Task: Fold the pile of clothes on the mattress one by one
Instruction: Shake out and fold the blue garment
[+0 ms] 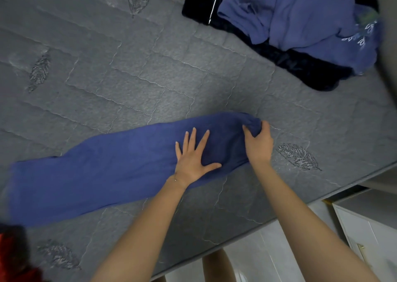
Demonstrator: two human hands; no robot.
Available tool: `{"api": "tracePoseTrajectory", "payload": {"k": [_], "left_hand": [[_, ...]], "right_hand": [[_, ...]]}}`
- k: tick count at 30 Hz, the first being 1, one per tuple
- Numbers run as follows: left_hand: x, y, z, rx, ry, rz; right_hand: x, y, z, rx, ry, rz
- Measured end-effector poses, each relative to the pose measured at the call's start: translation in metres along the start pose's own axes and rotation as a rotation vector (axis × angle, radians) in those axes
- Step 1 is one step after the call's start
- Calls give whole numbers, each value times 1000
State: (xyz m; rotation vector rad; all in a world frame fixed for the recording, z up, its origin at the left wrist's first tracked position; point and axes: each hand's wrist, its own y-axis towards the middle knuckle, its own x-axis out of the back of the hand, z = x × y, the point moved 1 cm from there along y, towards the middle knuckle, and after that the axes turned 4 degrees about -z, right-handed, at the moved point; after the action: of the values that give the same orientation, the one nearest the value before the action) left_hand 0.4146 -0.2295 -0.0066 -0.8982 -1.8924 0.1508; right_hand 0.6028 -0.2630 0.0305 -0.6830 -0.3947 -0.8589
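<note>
Here, on the grey quilted mattress (129, 77), we have a long blue garment (107, 174) laid out in a strip near the front edge, with the unfolded pile (300, 24) well apart at the far corner. Our left hand (193, 159) presses it flat, fingers spread wide. Our right hand (258, 144) bunches the garment's end in curled fingers. Lifting that end unevenly could skew the fold.

Just one wide-angle head cam here, looking forward and steeply down from above the near edge of the grey quilted fabric mattress (133, 84), pretty close in.
</note>
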Motion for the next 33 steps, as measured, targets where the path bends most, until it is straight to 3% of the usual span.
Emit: {"api": "tracePoseTrajectory", "payload": {"k": [3, 6, 10, 13, 20, 24, 30, 33], "left_hand": [[3, -8, 0, 34, -186, -126], [16, -23, 10, 107, -505, -315], [49, -36, 37, 279, -1016, -225], [69, -47, 70, 383, -1198, -183], [105, -88, 173, 548, -1243, -321], [116, -116, 223, 562, -1280, -309], [132, -147, 288, 643, -1152, -527], [139, -158, 316, 699, -1066, -681]], "right_hand": [[-15, -15, 5, -32, -97, 94], [-43, -45, 19, 13, -47, 207], [-91, -92, 36, 86, 13, 413], [-126, -127, 45, 130, 33, 590], [-192, -202, 58, 171, -18, 1030], [-232, -240, 63, 289, -98, 1080], [-279, -283, 64, 93, -9, 1213], [-291, -288, 63, 246, -161, 1022]]}}
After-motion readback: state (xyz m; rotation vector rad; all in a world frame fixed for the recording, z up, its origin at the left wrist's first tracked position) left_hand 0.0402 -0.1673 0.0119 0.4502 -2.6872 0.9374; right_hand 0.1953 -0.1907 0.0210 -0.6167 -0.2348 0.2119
